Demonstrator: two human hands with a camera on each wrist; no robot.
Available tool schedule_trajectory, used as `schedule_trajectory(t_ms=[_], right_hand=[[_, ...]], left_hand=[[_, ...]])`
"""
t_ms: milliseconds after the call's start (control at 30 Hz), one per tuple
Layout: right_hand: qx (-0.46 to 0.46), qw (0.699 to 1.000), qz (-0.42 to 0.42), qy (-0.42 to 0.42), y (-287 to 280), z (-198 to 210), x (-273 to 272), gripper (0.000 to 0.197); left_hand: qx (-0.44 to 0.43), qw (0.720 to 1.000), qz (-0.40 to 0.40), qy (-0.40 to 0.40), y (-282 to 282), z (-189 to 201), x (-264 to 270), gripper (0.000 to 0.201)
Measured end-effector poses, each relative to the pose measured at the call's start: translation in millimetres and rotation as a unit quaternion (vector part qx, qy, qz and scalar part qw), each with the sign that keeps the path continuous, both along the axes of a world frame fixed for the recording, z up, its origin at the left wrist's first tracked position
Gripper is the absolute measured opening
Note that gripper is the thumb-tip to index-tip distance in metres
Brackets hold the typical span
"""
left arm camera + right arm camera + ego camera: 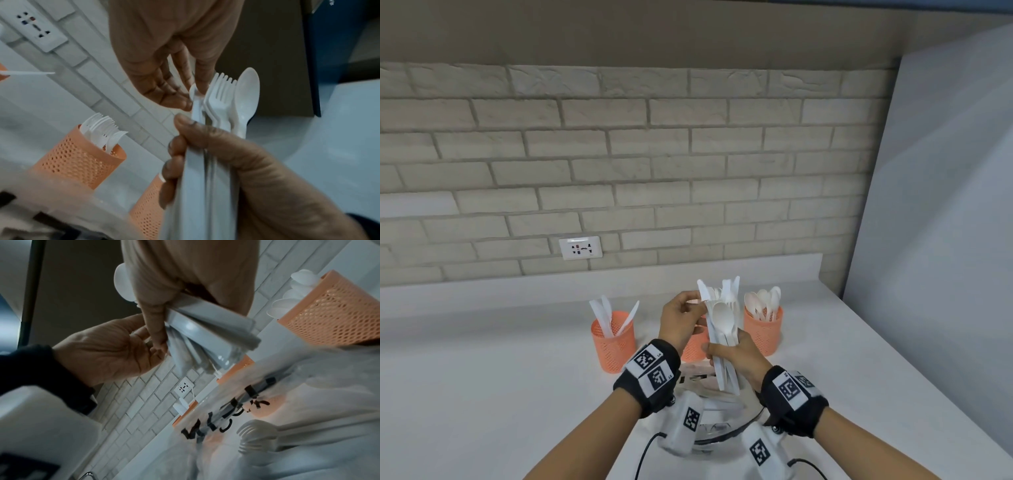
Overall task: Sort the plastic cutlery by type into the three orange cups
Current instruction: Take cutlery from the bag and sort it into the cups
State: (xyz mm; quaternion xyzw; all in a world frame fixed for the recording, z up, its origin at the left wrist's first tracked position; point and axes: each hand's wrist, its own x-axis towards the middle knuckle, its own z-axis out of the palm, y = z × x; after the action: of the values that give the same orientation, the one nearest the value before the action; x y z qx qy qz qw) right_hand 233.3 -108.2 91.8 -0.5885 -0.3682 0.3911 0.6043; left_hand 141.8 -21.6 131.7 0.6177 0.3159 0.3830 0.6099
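Two grips | right hand point(736, 356) clamps cutlery bundle point(722, 329) | left hand point(681, 317) seemingly pinches one piece

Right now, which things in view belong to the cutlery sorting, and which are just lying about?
In the job:
- bundle of cutlery held by right hand
- left hand picking from it
- knife cup
- fork cup
- spoon cup

Lying about:
- wall socket
- plastic bag

Black wristbands point(650, 373) with white square-code tags, white camera pods, black cables.
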Motion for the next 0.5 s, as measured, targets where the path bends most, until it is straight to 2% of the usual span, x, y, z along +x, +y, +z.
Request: schedule_trajectory(t_ms=[100,233,367,500], right_hand=[[-0.005,1.000,0.001,-0.011,1,0,3,0.025],[0.000,1.000,0.008,-0.013,0,2,5,0.025],[0.002,1.000,0.023,-0.008,-4,2,8,0.026],[-0.004,1.000,0.011,0.001,-5,1,11,0.017]], left_hand=[[0.081,0.996,0.025,0.032,3,1,3,0.021],[0.111,0.992,0.055,0.029,7,2,6,0.017],[0.025,0.997,0.064,-0.022,20,11,4,0.007],[-0.021,0.994,0.069,-0.083,29,23,-5,0.012]])
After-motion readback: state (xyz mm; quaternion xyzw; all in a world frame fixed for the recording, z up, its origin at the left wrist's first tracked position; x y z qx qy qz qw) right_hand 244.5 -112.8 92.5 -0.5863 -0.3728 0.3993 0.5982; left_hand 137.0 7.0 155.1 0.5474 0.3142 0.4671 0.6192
